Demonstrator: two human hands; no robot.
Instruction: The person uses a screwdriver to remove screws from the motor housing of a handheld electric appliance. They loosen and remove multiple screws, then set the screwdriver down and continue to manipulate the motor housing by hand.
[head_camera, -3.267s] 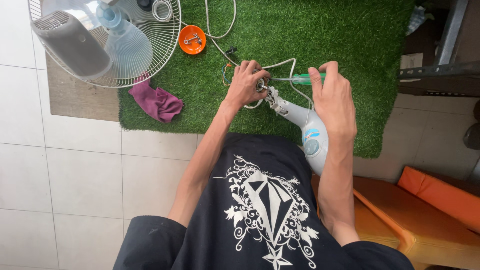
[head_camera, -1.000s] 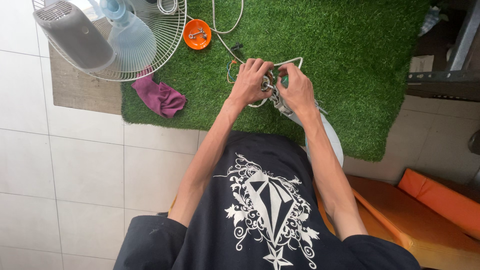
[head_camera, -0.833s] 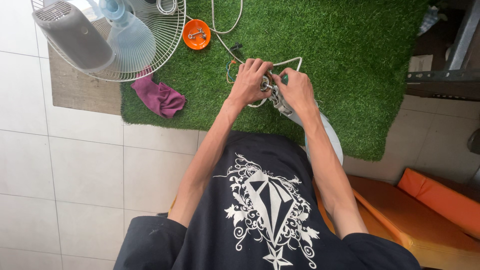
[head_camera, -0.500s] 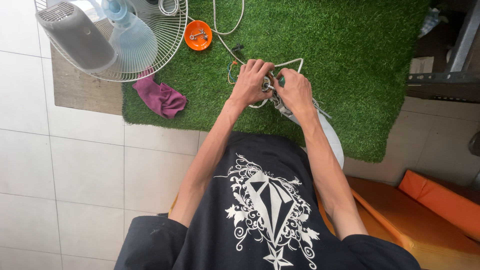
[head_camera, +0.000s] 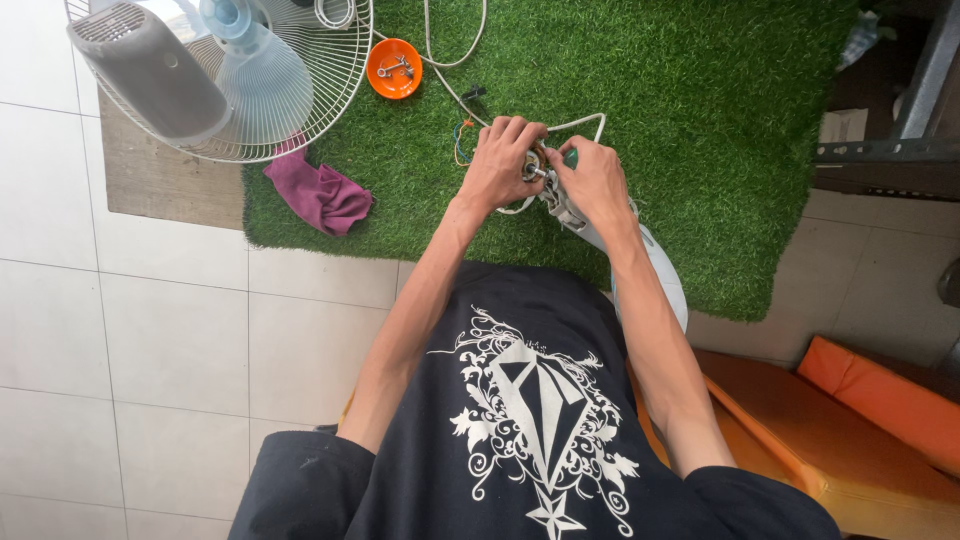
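Both of my hands meet over a small fan motor (head_camera: 534, 165) on the green turf mat (head_camera: 700, 120). My left hand (head_camera: 502, 160) wraps around the motor from the left. My right hand (head_camera: 592, 180) grips its right side, where a bit of green tool handle (head_camera: 570, 157) shows between the fingers. A white-and-pale-blue fan housing (head_camera: 655, 275) runs from the motor down under my right forearm. White cable (head_camera: 590, 122) loops around the motor.
A wire fan guard (head_camera: 330, 80) with pale blue blades (head_camera: 262, 82) and a grey motor cover (head_camera: 145, 70) lies at the top left. An orange dish (head_camera: 394, 68) holds small screws. A purple rag (head_camera: 322, 195) lies at the mat's edge. Orange cushions (head_camera: 880, 400) sit lower right.
My right hand, which held a green-handled screwdriver up beside the motor, has come down onto the motor against my left hand. Over the last second the hands barely shift.
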